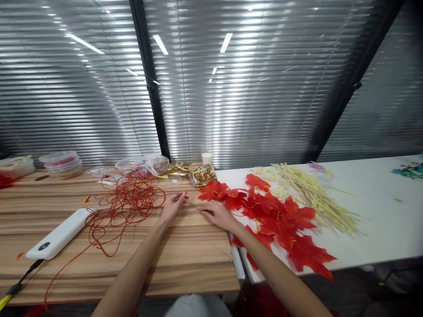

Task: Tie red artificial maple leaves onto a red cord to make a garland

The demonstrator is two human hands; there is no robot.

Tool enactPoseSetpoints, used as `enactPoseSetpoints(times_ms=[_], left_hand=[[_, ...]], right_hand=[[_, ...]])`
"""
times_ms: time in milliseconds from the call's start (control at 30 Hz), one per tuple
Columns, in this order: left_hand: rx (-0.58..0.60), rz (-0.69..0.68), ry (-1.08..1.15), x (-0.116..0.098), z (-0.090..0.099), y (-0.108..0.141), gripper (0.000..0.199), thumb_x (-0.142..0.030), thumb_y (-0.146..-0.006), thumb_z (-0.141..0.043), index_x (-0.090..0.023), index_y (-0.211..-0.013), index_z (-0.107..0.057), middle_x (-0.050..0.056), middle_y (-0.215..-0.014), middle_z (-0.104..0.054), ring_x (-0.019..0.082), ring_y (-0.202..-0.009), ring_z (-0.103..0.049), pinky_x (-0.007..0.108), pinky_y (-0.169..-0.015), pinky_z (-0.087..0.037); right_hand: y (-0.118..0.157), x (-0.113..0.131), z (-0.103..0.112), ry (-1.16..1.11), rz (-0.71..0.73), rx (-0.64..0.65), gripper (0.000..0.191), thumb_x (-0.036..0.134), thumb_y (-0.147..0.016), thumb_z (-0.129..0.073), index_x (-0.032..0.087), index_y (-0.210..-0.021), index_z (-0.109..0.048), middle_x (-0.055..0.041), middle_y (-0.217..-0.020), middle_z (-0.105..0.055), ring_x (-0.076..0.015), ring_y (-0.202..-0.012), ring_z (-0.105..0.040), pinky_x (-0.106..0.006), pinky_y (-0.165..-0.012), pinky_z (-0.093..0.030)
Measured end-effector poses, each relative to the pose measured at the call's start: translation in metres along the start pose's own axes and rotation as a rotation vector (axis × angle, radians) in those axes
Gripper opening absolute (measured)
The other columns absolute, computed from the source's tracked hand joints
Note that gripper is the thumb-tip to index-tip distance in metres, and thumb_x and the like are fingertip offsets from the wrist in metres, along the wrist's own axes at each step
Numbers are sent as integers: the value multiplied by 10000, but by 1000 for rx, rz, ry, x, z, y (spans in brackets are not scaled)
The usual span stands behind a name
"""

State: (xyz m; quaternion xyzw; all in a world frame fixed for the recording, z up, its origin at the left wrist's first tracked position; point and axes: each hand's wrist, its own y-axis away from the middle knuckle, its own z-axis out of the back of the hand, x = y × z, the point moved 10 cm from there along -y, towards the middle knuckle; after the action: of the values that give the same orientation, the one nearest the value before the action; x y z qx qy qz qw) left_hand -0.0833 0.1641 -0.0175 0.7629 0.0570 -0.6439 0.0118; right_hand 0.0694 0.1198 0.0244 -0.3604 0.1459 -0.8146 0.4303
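Observation:
Between my two hands runs a thin red cord [194, 207], held over the wooden table near its right side. My left hand [175, 204] pinches it with thumb and fingertips. A short way to the right, my right hand [216, 213] grips the same cord in closed fingers. Left of my hands lies a loose tangle of red cord [128, 198], one strand trailing to the table's front edge. Red artificial maple leaves [277, 215] are heaped just beyond and right of my right hand, with cord running among them.
A white power bank [61, 233] with a cable lies at left. Plastic tubs [62, 164], gold foil packets [202, 175] and a paper cup [206, 158] line the back. Pale yellow stems [313, 193] lie on the white table [373, 211], with green leaves [410, 171] far right. Blinds rise behind.

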Motion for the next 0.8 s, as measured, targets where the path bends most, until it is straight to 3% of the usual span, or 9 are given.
enactPoseSetpoints(times_ms=[167,267,367,467,800], left_hand=[[85,-13,27,-6,-12,4,375,-441,-627,-681,-102,-783,-636,55,-770,-644,141,-699,-586,304,-745,-481],[221,40,14,-2,-31,13,370,-444,-650,-664,-101,-785,-639,69,-793,-649,139,-713,-583,291,-745,-464],[399,113,-68,9,-51,24,371,-461,-674,-639,-96,-740,-622,53,-694,-625,115,-630,-553,255,-654,-444],[535,140,-141,17,-64,34,375,-479,-713,-590,-106,-688,-579,22,-616,-569,97,-559,-510,225,-556,-402],[584,92,-280,13,-71,38,391,-511,-767,-496,-131,-678,-518,-28,-533,-462,64,-464,-383,203,-476,-304]], right_hand=[[0,-3,2,-88,-47,-35,205,234,-834,-495,200,-956,-657,-55,-919,-671,-164,-847,-590,-290,-777,-442],[-1,-10,4,-194,-139,-94,238,284,-836,-497,199,-1009,-636,-65,-976,-660,-169,-871,-598,-301,-791,-453],[-1,-15,9,-332,-210,-165,289,328,-826,-509,195,-1062,-612,-74,-998,-651,-169,-883,-603,-310,-799,-465],[-2,-13,11,-425,-204,-173,258,338,-797,-551,199,-990,-651,-68,-954,-658,-170,-870,-604,-308,-788,-469],[-2,-16,8,-487,-205,-164,195,288,-790,-558,187,-898,-685,-66,-903,-672,-165,-830,-610,-300,-767,-466]])
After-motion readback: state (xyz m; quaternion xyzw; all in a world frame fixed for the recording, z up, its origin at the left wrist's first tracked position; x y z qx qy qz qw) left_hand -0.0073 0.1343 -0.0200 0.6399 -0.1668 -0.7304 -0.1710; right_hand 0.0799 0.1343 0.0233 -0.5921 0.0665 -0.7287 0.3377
